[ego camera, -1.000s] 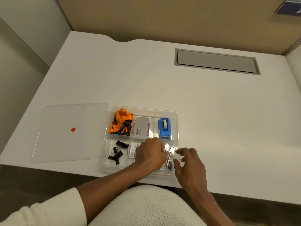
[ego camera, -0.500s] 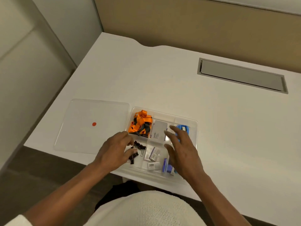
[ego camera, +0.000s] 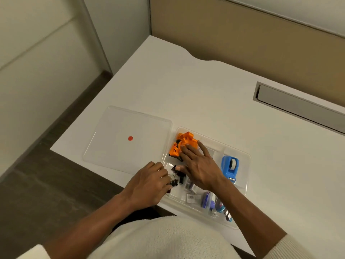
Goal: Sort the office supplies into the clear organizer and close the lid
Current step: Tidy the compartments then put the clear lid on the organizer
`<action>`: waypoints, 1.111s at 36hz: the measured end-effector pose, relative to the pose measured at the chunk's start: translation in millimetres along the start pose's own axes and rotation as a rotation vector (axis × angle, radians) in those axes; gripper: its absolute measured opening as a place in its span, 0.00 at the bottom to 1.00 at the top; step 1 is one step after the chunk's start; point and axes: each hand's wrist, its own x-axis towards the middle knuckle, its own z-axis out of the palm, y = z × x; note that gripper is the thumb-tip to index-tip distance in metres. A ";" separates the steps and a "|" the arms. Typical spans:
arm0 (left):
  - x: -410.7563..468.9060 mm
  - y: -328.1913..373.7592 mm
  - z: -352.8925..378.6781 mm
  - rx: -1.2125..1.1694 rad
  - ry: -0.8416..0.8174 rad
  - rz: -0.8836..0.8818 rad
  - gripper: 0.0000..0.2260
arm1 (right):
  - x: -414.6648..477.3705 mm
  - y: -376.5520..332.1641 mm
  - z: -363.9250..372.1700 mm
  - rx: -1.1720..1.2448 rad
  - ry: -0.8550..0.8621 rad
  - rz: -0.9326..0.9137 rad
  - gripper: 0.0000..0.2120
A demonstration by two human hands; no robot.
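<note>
Clear organizer (ego camera: 246,171): our right hand (ego camera: 199,169) lies flat on its orange lanyard (ego camera: 184,140); our left hand (ego camera: 149,186) curls over its binder clips (ego camera: 180,178), grip unclear.

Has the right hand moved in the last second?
Yes. The right hand crossed the organizer from its near right corner to the far left compartment, onto the orange lanyard.

The white surface (ego camera: 214,101) carries a clear organizer (ego camera: 247,161) near its front edge; the clear lid (ego camera: 115,131), red-dotted, lies flat just beside it; a grey recessed hatch (ego camera: 298,107) sits farther back.
</note>
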 end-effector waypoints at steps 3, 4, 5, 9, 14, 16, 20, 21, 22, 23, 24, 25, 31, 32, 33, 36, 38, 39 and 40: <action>-3.7 -2.7 -11.1 -0.272 0.109 -0.172 0.09 | 4.9 -4.9 -4.3 0.034 0.110 0.069 0.28; -6.4 -7.1 -13.3 -0.337 0.141 -0.246 0.08 | 7.2 -7.7 -5.8 0.028 0.156 0.098 0.26; -9.5 -13.0 -14.8 -0.369 0.175 -0.312 0.08 | 9.9 -10.8 -7.7 0.017 0.208 0.124 0.23; -20.9 -52.2 -22.4 -0.310 0.292 -0.565 0.10 | 30.4 -21.6 -18.5 0.087 0.371 0.170 0.12; -32.2 -117.5 -37.8 -0.158 0.314 -0.919 0.07 | 67.5 -41.2 -37.0 0.414 0.360 0.210 0.11; -36.9 -144.0 -40.1 -0.130 0.271 -1.028 0.08 | 86.7 -50.9 -46.6 0.515 0.277 0.295 0.16; -41.2 -182.9 -43.3 -0.119 0.164 -1.186 0.19 | 130.2 -67.4 -62.4 0.593 0.037 0.477 0.32; -41.5 -189.0 -44.5 -0.124 0.157 -1.195 0.20 | 139.3 -71.1 -65.3 0.626 -0.033 0.519 0.34; -41.7 -194.3 -45.1 -0.124 0.152 -1.191 0.21 | 147.1 -75.2 -68.4 0.676 -0.098 0.565 0.35; -42.0 -198.4 -44.8 -0.117 0.144 -1.177 0.21 | 154.2 -78.7 -68.6 0.734 -0.150 0.616 0.36; -42.0 -201.2 -44.6 -0.107 0.130 -1.159 0.21 | 161.0 -81.8 -67.1 0.778 -0.190 0.665 0.37; -41.3 -203.1 -44.5 -0.100 0.115 -1.147 0.21 | 167.0 -84.4 -64.2 0.798 -0.216 0.704 0.40; -30.3 -206.4 -41.7 -0.140 0.064 -1.175 0.25 | 187.5 -97.6 -39.0 0.802 -0.303 0.844 0.54; -28.0 -206.7 -41.2 -0.154 0.060 -1.193 0.26 | 188.6 -100.3 -37.8 0.791 -0.297 0.852 0.55; -25.5 -206.8 -41.3 -0.171 0.056 -1.213 0.26 | 189.4 -102.7 -37.0 0.777 -0.289 0.857 0.56; -18.0 -210.7 -42.5 -0.201 0.012 -1.251 0.27 | 187.8 -108.0 -40.6 0.766 -0.233 0.888 0.54; -13.6 -215.5 -44.6 -0.229 -0.016 -1.278 0.29 | 184.8 -108.2 -42.3 0.798 -0.181 0.916 0.51; -12.0 -218.8 -46.4 -0.249 -0.017 -1.300 0.30 | 183.6 -108.0 -42.8 0.814 -0.156 0.927 0.50; -10.9 -223.2 -48.0 -0.270 -0.016 -1.323 0.32 | 182.9 -107.9 -42.7 0.838 -0.131 0.935 0.49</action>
